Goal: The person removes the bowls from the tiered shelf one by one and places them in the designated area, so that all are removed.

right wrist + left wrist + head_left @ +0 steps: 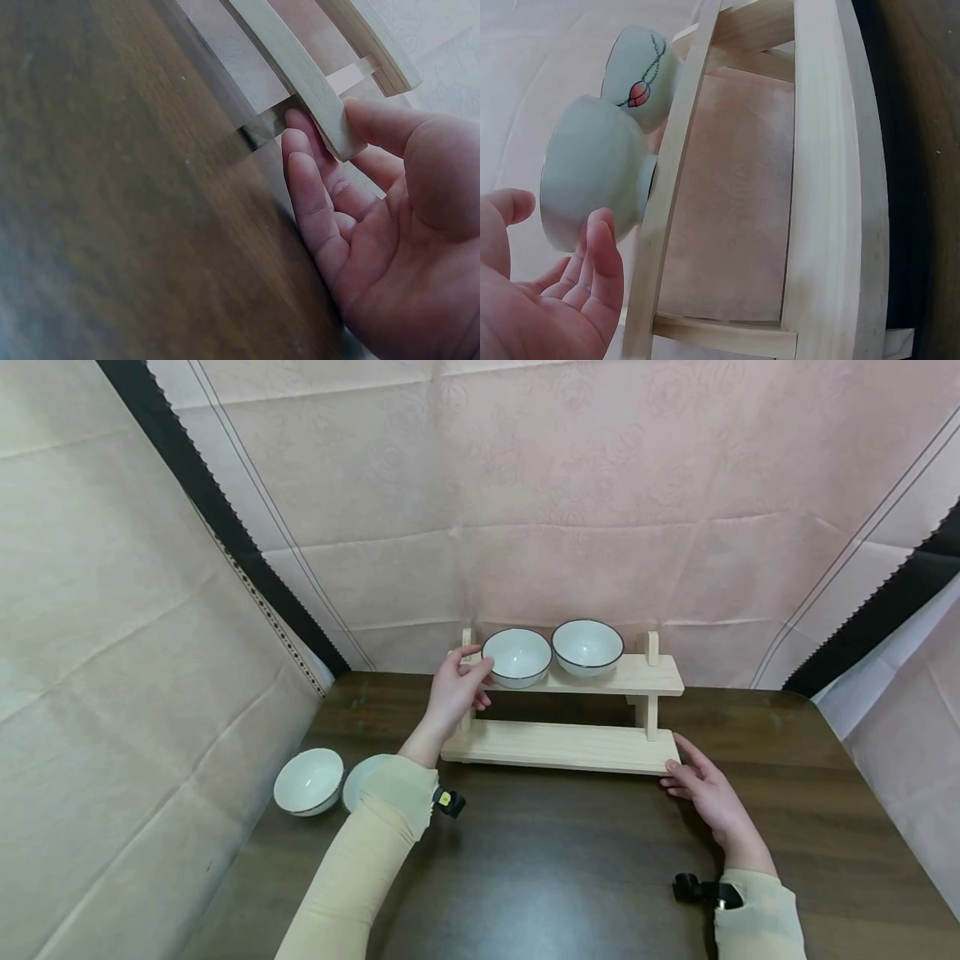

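Note:
A two-tier wooden rack (558, 746) stands at the back of the table, with two white dark-rimmed bowls on its upper board. My left hand (459, 687) is beside the left bowl (516, 653), fingers loosely spread. In the left wrist view, one fingertip overlaps the side of that bowl (592, 165), while the thumb is apart from its rim. The right bowl (587, 643) sits close by; its outside shows a red flower bud. My right hand (708, 789) grips the lower board's right end, thumb above and fingers beneath, as the right wrist view shows.
At the table's left stand a white bowl (308, 782) and another white piece (362, 782), partly hidden by my left sleeve. Pale cloth (570, 552) hangs behind the rack, with more cloth (135, 693) along the left. The dark wooden table (555, 860) extends in front.

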### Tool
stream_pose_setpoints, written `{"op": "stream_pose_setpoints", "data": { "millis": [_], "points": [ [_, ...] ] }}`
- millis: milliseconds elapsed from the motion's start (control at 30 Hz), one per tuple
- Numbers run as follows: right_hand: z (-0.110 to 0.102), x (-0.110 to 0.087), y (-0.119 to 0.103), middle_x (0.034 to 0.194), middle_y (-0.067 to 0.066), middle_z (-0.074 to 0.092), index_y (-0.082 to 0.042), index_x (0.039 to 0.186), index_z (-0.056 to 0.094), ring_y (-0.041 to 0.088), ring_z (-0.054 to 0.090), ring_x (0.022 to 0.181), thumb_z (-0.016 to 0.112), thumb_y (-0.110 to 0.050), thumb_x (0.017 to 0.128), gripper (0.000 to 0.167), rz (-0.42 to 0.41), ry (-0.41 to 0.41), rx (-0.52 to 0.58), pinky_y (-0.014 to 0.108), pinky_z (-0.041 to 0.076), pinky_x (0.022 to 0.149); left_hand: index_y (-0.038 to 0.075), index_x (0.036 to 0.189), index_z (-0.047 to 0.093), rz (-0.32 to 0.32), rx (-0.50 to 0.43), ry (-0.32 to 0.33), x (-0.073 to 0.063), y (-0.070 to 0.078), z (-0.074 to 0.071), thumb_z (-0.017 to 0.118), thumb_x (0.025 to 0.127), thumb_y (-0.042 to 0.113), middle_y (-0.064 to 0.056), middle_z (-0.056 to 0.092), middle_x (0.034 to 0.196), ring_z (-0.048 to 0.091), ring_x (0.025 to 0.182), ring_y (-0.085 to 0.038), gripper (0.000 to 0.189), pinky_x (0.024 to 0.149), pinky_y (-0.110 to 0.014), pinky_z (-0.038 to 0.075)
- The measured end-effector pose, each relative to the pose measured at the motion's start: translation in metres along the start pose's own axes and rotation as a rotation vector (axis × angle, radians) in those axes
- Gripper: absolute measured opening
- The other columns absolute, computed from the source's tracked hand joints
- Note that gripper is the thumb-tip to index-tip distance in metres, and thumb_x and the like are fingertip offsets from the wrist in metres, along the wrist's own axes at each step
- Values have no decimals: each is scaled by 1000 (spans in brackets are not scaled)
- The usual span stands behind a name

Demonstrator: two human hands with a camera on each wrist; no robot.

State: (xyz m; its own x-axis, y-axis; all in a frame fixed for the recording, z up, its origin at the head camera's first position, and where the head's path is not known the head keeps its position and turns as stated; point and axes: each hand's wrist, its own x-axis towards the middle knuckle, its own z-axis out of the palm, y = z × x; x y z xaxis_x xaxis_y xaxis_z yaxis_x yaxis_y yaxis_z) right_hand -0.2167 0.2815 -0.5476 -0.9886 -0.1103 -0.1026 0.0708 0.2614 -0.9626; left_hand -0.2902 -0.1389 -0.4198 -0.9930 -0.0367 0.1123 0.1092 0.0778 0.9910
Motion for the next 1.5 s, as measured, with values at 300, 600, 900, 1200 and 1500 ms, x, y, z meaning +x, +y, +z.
{"op": "stream_pose_setpoints", "data": {
  "millis": [300, 600, 900, 1200, 1500],
  "points": [
    [1, 1, 2, 129, 16, 66, -12, 172, 16, 7, 70, 99, 54, -34, 114, 73, 9, -3, -7, 25, 58, 86, 7, 147, 54, -1, 84, 19, -1, 5, 5, 70, 103, 28, -13, 72, 88, 60, 50, -17, 51, 48, -26, 53],
    [0, 0, -1, 135, 19, 62, -12, 173, 16, 5, 70, 98, 55, -38, 113, 75, 0, 0, -4, 24, 58, 86, 8, 148, 54, -22, 78, 32, 1, 5, 6, 71, 102, 26, -16, 74, 87, 62, 48, -17, 52, 46, -26, 53],
    [1, 0, 0, 140, 26, 59, -14, 173, 15, 6, 70, 100, 54, -39, 113, 75, 14, -6, -11, 24, 58, 86, 10, 147, 54, -46, 49, 26, 0, 4, 7, 68, 99, 22, -28, 73, 92, 64, 50, -19, 51, 48, -26, 54],
    [-1, 0, 2, 143, 26, 57, -15, 173, 15, 6, 70, 101, 54, -39, 113, 75, 25, -7, -6, 24, 58, 87, 9, 148, 54, -42, 37, 17, -1, 2, 8, 66, 100, 20, -30, 73, 93, 65, 52, -18, 51, 54, -30, 56],
    [1, 1, 0, 142, 26, 57, -15, 173, 16, 6, 70, 99, 55, -39, 113, 76, 20, -1, 2, 24, 58, 86, 7, 147, 54, -32, 27, 21, -2, 3, 8, 65, 100, 19, -21, 73, 86, 66, 53, -19, 50, 54, -29, 57]
  ]
}}
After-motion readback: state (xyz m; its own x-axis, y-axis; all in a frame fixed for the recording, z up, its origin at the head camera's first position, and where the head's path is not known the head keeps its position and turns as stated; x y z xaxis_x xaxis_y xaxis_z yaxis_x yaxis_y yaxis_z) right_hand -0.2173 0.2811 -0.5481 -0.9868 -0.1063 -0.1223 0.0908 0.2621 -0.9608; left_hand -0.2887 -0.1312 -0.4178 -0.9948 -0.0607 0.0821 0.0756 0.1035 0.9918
